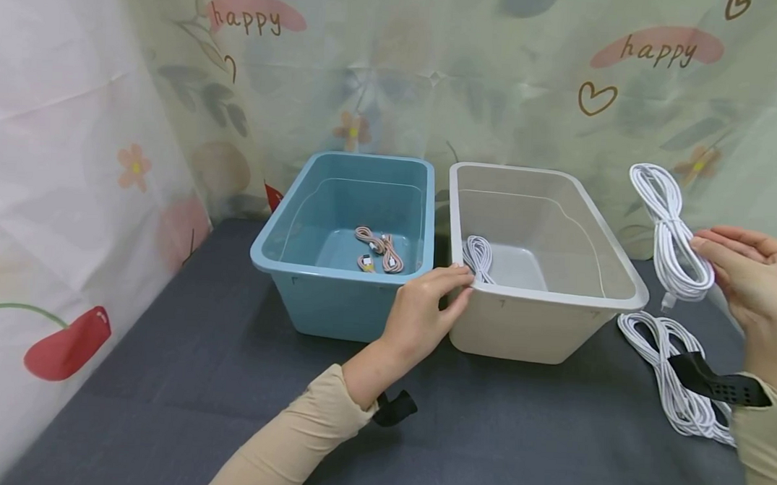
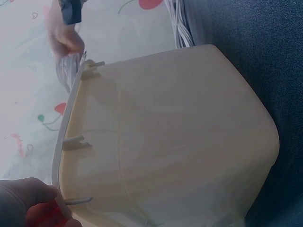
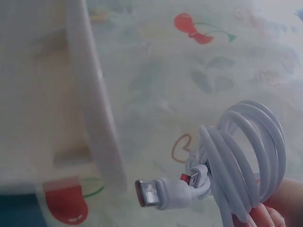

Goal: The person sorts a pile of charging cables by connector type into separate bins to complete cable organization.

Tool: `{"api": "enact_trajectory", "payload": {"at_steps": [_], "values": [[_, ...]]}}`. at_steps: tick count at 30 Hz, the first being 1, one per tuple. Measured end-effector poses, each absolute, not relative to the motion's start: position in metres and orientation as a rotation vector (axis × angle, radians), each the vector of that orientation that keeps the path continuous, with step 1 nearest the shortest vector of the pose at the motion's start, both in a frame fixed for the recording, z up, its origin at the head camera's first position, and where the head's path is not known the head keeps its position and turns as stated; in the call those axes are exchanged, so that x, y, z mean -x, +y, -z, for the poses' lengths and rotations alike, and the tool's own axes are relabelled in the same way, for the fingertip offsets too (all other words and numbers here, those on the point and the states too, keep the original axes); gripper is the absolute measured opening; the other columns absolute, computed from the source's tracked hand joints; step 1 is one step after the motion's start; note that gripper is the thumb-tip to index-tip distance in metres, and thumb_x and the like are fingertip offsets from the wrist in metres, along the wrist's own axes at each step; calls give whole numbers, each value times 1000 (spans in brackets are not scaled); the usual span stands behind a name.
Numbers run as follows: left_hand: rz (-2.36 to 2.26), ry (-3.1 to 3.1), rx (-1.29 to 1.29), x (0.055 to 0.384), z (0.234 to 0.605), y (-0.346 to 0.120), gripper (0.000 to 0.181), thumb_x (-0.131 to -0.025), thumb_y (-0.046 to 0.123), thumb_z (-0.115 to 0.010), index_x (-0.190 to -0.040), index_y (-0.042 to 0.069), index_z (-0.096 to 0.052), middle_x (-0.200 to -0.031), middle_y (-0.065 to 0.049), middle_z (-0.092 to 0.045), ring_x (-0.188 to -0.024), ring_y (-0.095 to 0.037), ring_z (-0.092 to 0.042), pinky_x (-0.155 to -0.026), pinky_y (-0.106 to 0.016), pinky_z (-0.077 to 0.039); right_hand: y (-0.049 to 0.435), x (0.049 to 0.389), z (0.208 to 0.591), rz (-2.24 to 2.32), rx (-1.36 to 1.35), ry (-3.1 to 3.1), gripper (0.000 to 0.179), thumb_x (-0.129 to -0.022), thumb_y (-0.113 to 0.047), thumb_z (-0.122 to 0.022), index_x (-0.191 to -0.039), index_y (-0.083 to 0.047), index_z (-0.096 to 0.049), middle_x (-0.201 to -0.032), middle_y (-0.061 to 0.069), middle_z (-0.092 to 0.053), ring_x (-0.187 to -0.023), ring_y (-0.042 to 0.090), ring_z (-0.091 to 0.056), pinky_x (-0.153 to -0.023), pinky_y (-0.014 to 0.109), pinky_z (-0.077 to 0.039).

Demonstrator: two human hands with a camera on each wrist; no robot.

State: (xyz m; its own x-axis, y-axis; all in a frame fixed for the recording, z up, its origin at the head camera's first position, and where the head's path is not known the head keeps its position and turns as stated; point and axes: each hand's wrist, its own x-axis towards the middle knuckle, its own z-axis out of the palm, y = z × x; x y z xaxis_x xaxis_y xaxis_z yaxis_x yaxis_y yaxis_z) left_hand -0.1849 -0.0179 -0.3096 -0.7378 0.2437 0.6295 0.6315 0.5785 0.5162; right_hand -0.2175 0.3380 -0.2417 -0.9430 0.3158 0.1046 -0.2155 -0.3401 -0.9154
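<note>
White USB cable (image 1: 670, 244): coiled, cinched mid-bundle, held raised in right hand (image 1: 764, 295), right of cream plastic bin (image 1: 528, 324). Bin upright, near-left rim gripped by left hand (image 1: 421, 309).

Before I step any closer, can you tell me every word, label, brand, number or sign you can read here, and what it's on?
"happy": on the left pink patch of the hanging cloth.
"happy": on the right pink patch of the same cloth.
Faint marks on the metal plug of the white cable in the right hand: too blurred to read.
No other text can be made out.
</note>
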Motion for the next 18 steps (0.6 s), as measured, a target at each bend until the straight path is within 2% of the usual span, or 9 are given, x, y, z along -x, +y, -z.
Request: {"api": "enact_trajectory", "payload": {"at_steps": [4, 12, 18], "values": [[1028, -2313, 698, 185, 310, -18, 22, -87, 14, -65, -108, 9, -71, -115, -4, -69, -113, -15, -62, -95, -27, -50, 328, 220, 232, -2354, 111, -1619, 27, -75, 15, -66, -91, -7, -65, -74, 2, -73, -65, 9, -69, -53, 18, -53], [1022, -2307, 703, 186, 310, -18, 22, -88, 14, -65, -108, 8, -71, -115, -5, -69, -113, -15, -62, -95, -26, -50, 306, 238, 216, -2369, 184, -1705, 25, -72, 14, -70, -80, -9, -72, -70, 0, -73, -65, 8, -69, -52, 18, -54], [1022, -2320, 704, 185, 310, -18, 23, -88, 14, -64, -109, 9, -70, -115, -4, -68, -114, -14, -62, -95, -26, -50, 293, 249, 213, -2356, 173, -1814, 24, -72, 9, -73, -82, -13, -70, -71, -3, -73, -68, 5, -69, -54, 17, -53]]}}
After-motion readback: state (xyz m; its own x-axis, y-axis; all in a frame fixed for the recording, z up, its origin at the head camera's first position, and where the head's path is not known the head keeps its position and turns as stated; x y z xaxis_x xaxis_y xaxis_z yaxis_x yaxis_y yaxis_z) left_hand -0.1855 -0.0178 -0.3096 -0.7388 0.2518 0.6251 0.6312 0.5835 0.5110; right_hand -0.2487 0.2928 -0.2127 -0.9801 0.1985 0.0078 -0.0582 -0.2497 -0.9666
